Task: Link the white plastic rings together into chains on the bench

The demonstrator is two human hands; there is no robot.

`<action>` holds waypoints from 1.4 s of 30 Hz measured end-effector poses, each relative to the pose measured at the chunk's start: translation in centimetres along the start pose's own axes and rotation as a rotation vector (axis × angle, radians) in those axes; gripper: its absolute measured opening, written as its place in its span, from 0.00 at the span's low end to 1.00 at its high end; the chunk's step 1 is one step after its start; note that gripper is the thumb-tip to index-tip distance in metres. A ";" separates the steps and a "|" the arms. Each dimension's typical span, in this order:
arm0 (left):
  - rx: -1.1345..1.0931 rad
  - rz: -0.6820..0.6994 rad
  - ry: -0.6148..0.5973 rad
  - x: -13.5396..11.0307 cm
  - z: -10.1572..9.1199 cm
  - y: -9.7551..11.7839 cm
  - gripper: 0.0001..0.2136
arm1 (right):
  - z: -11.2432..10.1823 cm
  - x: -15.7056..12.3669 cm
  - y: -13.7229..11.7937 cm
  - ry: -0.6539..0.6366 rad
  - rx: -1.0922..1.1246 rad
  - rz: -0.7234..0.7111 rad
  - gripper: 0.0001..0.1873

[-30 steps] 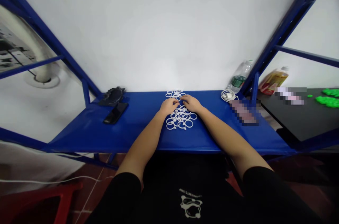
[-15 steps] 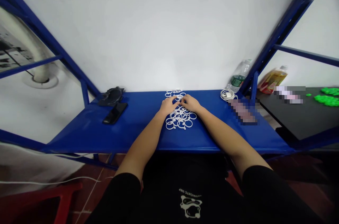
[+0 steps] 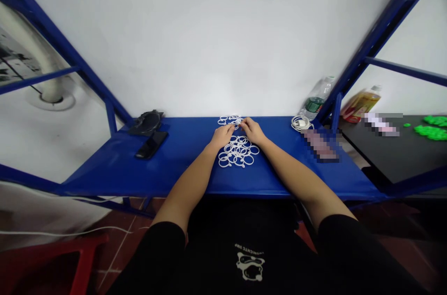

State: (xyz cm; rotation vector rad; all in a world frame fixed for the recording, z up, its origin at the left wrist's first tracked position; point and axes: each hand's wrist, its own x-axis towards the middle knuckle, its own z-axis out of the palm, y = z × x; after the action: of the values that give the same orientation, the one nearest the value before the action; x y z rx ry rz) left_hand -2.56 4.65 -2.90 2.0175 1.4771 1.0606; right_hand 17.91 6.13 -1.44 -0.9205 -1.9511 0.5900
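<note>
Several white plastic rings (image 3: 239, 154) lie in a loose pile on the blue shelf (image 3: 181, 169) in front of me. Both hands meet at the far end of that pile. My left hand (image 3: 222, 135) has its fingers curled and pinched on a white ring (image 3: 238, 123). My right hand (image 3: 252, 129) pinches the same ring from the other side. A few more rings lie just beyond my fingertips by the wall.
A black phone (image 3: 151, 144) and a dark pouch (image 3: 145, 123) sit at the shelf's left. A coiled white charger cable (image 3: 300, 123) and a water bottle (image 3: 317, 99) stand at the right. Beyond, a black table (image 3: 398, 155) holds green pieces (image 3: 432, 131) and a yellow bottle (image 3: 362, 103).
Both hands have slid a little farther along the pile toward the wall, and stay pinched together on a ring.
</note>
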 end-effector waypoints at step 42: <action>-0.161 0.183 0.252 -1.0 -0.1 3.4 0.09 | 0.3 -0.1 -2.3 0.046 -0.214 -0.140 0.15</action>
State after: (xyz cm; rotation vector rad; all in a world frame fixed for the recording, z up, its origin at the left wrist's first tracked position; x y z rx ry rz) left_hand -0.73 2.52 -0.73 1.9906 1.2917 1.5063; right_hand 16.88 4.61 -0.05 -0.9099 -2.0446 0.2809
